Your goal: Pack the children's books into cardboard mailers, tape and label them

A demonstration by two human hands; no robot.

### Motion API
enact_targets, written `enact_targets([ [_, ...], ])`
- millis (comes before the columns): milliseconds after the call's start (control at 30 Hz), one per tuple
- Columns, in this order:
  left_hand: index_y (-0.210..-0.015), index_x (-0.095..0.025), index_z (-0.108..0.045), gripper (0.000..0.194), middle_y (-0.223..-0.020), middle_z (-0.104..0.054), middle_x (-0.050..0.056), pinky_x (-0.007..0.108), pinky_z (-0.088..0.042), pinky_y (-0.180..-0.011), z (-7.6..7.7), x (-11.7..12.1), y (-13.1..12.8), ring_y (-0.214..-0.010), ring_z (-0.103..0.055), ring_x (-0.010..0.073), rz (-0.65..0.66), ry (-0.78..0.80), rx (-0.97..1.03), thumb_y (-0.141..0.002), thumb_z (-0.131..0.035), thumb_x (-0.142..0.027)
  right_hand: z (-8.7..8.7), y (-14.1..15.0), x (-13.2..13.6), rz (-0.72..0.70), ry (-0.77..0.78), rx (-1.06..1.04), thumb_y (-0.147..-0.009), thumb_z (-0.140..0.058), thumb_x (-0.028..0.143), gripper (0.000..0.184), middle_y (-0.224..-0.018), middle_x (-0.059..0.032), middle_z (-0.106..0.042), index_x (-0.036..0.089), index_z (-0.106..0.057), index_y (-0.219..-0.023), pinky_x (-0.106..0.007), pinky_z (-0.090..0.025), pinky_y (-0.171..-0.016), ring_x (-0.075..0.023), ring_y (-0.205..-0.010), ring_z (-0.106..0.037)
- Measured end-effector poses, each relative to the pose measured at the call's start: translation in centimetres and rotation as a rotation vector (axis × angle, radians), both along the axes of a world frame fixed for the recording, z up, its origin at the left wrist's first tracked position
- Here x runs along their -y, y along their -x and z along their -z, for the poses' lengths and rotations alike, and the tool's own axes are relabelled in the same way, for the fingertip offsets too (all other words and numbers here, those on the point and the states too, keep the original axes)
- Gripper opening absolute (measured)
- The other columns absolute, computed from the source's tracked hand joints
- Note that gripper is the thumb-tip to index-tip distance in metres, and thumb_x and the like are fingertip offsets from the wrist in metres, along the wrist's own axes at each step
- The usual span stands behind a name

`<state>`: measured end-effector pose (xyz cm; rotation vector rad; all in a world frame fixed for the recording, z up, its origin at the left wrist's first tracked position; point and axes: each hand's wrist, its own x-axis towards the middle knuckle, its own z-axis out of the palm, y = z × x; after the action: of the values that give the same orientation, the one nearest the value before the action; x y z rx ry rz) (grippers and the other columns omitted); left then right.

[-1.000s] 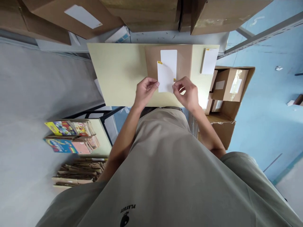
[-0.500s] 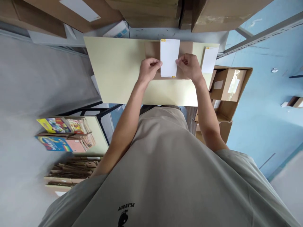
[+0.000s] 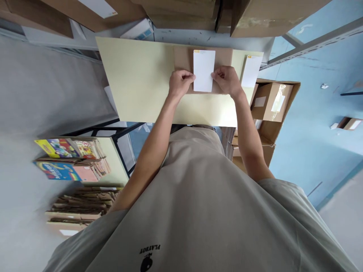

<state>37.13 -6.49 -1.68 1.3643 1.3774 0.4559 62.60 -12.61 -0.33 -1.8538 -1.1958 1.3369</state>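
A white label sheet [image 3: 203,70] lies flat on a brown cardboard piece [image 3: 183,58] at the far side of a pale yellow table [image 3: 141,81]. My left hand [image 3: 180,82] pinches the sheet's left edge with curled fingers. My right hand [image 3: 226,79] pinches its right edge in the same way. A second white sheet with a yellow corner tab [image 3: 250,70] rests on the table just right of the cardboard.
Large cardboard boxes [image 3: 176,15] sit on a shelf behind the table. An open carton with smaller boxes [image 3: 272,104] stands at the right on the blue floor. At lower left, a low shelf holds colourful books [image 3: 70,160] and stacked flat cardboard [image 3: 82,206].
Both hands carried the white sheet away from my body and laid it down over the sheet that lay on the brown cardboard. Only one sheet now shows there.
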Motion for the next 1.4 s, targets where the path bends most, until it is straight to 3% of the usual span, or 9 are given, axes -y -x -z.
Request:
enact_targets([
  [200, -0.084, -0.027, -0.085, 0.013, -0.085, -0.085, 0.004, 0.041, -0.064, -0.094, 1.7, -0.1, 0.1, -0.091, -0.080, 0.0285, -0.015, -0.065, 0.008, -0.086, -0.092, -0.038, 1.1, -0.3, 0.0, -0.020, -0.025, 0.023, -0.068, -0.081, 0.111, 0.069, -0.079, 0.0049, -0.082, 0.045, -0.065, -0.084, -0.057, -0.066, -0.098, -0.0275, -0.099, -0.074],
  [333, -0.083, -0.028, -0.083, 0.016, -0.079, -0.081, 0.004, 0.041, -0.064, -0.095, 0.9, 0.2, -0.1, -0.092, -0.079, 0.0293, -0.042, -0.069, 0.043, -0.086, -0.093, -0.040, 0.9, 0.0, 0.2, -0.034, -0.032, 0.089, -0.083, -0.077, 0.104, 0.066, -0.096, 0.0004, -0.088, 0.039, -0.067, -0.088, -0.050, -0.066, -0.099, -0.0226, -0.093, -0.070],
  [433, -0.089, -0.027, -0.085, 0.018, -0.079, -0.078, 0.004, 0.042, -0.064, -0.099, -0.1, 0.3, -0.3, -0.102, -0.080, 0.0313, -0.048, -0.060, 0.084, -0.090, -0.092, -0.043, 0.7, 0.3, 0.2, -0.033, -0.049, 0.119, -0.094, -0.076, 0.089, 0.055, -0.105, -0.0056, -0.087, 0.036, -0.068, -0.089, -0.053, -0.066, -0.099, -0.0242, -0.093, -0.072],
  [567, -0.090, -0.026, -0.085, 0.026, -0.081, -0.079, 0.004, 0.041, -0.065, -0.098, -0.6, 0.4, -0.4, -0.101, -0.081, 0.0305, -0.037, -0.050, 0.071, -0.092, -0.093, -0.051, 0.7, 0.4, 0.3, -0.024, -0.030, 0.133, -0.090, -0.081, 0.086, 0.050, -0.106, -0.0056, -0.086, 0.038, -0.065, -0.086, -0.058, -0.065, -0.103, -0.0303, -0.098, -0.076],
  [800, -0.094, -0.027, -0.087, 0.019, -0.079, -0.077, 0.004, 0.043, -0.064, -0.102, -0.4, 0.5, -0.5, -0.106, -0.082, 0.0316, -0.037, -0.065, 0.078, -0.090, -0.095, -0.044, -0.1, 1.2, 0.5, 0.051, -0.036, 0.090, -0.071, -0.072, 0.113, 0.075, -0.089, -0.0024, -0.084, 0.039, -0.063, -0.083, -0.050, -0.059, -0.099, -0.0234, -0.094, -0.065],
  [933, -0.090, -0.027, -0.086, 0.027, -0.081, -0.078, 0.004, 0.042, -0.064, -0.101, -0.6, 0.6, -0.5, -0.104, -0.081, 0.0311, -0.033, -0.057, 0.067, -0.090, -0.096, -0.052, -1.4, 1.7, 0.7, 0.026, -0.110, 0.008, -0.080, -0.074, 0.105, 0.066, -0.076, 0.0000, -0.077, 0.040, -0.059, -0.083, -0.045, -0.053, -0.106, -0.0223, -0.109, -0.063],
  [1067, -0.090, -0.028, -0.085, 0.036, -0.085, -0.081, 0.005, 0.041, -0.064, -0.099, -0.2, 0.6, -0.4, -0.103, -0.081, 0.0300, -0.026, -0.071, 0.097, -0.090, -0.095, -0.062, -1.1, 1.7, 0.9, 0.048, -0.069, 0.097, -0.087, -0.076, 0.098, 0.060, -0.087, -0.0001, -0.083, 0.040, -0.061, -0.084, -0.047, -0.056, -0.103, -0.0244, -0.104, -0.066],
  [1267, -0.081, -0.028, -0.081, 0.020, -0.084, -0.083, 0.004, 0.045, -0.062, -0.101, 1.6, 0.1, -0.4, -0.091, -0.078, 0.0291, -0.027, -0.056, -0.064, -0.088, -0.093, -0.042, -0.3, 1.8, 0.8, 0.074, -0.008, 0.175, -0.091, -0.081, 0.093, 0.061, -0.107, -0.0036, -0.088, 0.035, -0.064, -0.090, -0.047, -0.058, -0.105, -0.0234, -0.101, -0.065],
  [1400, -0.084, -0.028, -0.081, 0.021, -0.085, -0.082, 0.005, 0.043, -0.062, -0.105, 0.7, 0.3, -0.5, -0.106, -0.081, 0.0319, -0.030, -0.044, 0.020, -0.091, -0.092, -0.044, -0.9, 2.0, 0.8, 0.079, -0.034, 0.098, -0.087, -0.077, 0.102, 0.068, -0.096, -0.0013, -0.085, 0.037, -0.061, -0.086, -0.045, -0.054, -0.110, -0.0219, -0.107, -0.061],
])
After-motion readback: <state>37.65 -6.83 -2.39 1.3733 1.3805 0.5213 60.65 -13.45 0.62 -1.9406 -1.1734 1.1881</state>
